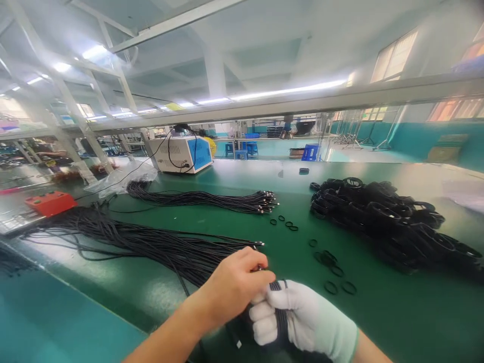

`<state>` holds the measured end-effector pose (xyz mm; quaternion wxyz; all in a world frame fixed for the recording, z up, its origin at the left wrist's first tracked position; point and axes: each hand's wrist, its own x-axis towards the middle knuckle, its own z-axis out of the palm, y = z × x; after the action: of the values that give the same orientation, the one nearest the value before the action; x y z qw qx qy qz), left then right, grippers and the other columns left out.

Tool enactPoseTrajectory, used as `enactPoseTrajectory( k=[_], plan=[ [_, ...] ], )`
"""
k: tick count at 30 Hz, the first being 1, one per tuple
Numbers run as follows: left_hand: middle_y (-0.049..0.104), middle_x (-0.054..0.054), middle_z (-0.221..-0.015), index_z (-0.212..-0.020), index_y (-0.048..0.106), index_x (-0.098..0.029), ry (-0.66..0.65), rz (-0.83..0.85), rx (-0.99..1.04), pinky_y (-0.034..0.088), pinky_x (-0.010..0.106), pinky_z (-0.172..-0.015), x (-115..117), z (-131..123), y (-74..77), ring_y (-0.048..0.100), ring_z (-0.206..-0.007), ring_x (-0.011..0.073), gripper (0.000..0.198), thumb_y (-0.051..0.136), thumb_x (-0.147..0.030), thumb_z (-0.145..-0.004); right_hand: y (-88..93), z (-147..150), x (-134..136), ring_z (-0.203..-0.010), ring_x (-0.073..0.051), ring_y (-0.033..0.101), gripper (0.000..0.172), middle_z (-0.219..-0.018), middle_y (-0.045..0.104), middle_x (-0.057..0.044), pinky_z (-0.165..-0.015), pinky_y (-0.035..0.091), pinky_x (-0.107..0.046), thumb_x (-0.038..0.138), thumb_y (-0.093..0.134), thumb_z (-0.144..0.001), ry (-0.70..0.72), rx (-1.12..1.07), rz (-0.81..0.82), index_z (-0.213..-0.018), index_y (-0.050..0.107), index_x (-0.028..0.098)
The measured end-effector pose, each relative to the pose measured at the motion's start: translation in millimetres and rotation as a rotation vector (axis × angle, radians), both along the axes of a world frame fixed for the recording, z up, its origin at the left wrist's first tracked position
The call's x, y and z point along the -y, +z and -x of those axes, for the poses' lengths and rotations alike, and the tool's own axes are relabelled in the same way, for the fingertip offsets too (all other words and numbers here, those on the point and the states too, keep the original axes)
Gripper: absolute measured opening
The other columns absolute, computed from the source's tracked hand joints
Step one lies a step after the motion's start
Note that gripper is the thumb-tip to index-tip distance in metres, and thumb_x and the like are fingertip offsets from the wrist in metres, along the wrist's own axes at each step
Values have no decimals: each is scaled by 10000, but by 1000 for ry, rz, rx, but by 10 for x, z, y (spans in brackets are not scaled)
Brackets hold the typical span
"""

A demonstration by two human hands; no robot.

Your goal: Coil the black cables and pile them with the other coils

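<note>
Broad green table (378,312). On its right, a heap of coiled cables (389,222); on its left, loose cables (143,242) fanned flat, with a second bundle (204,199) lying behind. Farther back, a white and blue box (181,154). At the near edge, gloved right hand (302,317) fisted tight around a small coil (280,312), knuckles turned leftward; bare left hand (234,287) curled over from the left, fingertips pinching the coil's top. Small rings (333,275) scattered just beside.

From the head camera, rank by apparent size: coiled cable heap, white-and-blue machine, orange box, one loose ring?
1. coiled cable heap
2. white-and-blue machine, though farther away
3. orange box
4. loose ring
</note>
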<state>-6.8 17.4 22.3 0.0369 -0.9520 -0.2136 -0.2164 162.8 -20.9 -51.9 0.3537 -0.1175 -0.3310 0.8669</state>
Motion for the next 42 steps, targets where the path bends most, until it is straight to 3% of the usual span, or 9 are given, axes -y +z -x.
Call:
enactPoseTrajectory(
  k=[3,6,9,12,15,22,30,38,42],
  plan=[
    [596,15,-833,-668,598,-166,-49,2,-241,408,219,-609,18,-115,64,509,-720,130,176,530,-86,-809,-66,-12,24,-714,-206,626,304,-803,625,-124,-767,434,-438,272,614,-789,15,-3,52,-975,599,32],
    [586,-25,-684,-649,608,-185,-30,208,-338,387,203,-560,-58,-184,188,533,-652,117,159,594,-187,-808,-110,-31,53,-712,-243,672,356,-815,685,-148,-788,456,-471,309,651,-762,62,-8,48,-967,626,20],
    [613,-47,-680,-710,636,-201,13,607,-227,381,177,-541,-148,-167,218,555,-629,98,69,663,-247,-754,-88,-37,84,-712,-239,685,358,-818,710,-110,-809,465,-471,331,677,-743,76,-34,65,-966,638,53],
    [609,-45,-664,-773,637,-186,41,976,8,387,168,-523,-169,-102,95,545,-614,96,88,664,-258,-729,-21,-19,111,-833,-259,674,332,-795,718,-75,-788,484,-449,328,707,-713,76,-67,78,-944,638,100],
    [576,-41,-658,-800,633,-167,71,1119,217,384,172,-526,-100,-55,-83,505,-602,91,99,632,-240,-734,23,5,117,-976,-296,628,341,-767,720,-85,-777,489,-429,356,701,-711,62,-45,25,-936,633,108],
    [586,-6,-797,-864,612,-170,199,972,566,400,209,-649,181,-89,-336,511,-721,112,125,499,-222,-843,28,11,58,-790,-257,676,292,-682,705,-128,-769,483,-406,328,601,-768,-92,91,-118,-905,634,72],
    [545,-14,-799,-911,534,-170,104,1100,557,416,214,-634,228,-81,-365,493,-694,104,169,507,-95,-762,135,-44,44,-774,-262,659,261,-656,693,-125,-793,473,-451,235,541,-762,-34,175,-279,-845,672,26],
    [537,-26,-751,-795,515,-174,166,988,634,399,198,-572,325,-146,-450,477,-633,92,154,511,-42,-715,279,-105,84,-661,-176,599,264,-653,656,-88,-713,479,-322,259,571,-712,48,347,-349,-797,705,49],
    [560,0,-793,-790,560,-172,175,896,757,426,203,-621,399,-192,-543,521,-692,108,154,517,-34,-737,382,-94,120,-621,-127,525,285,-685,618,-60,-639,442,-241,346,597,-717,46,493,-404,-714,690,77]
  ],
)
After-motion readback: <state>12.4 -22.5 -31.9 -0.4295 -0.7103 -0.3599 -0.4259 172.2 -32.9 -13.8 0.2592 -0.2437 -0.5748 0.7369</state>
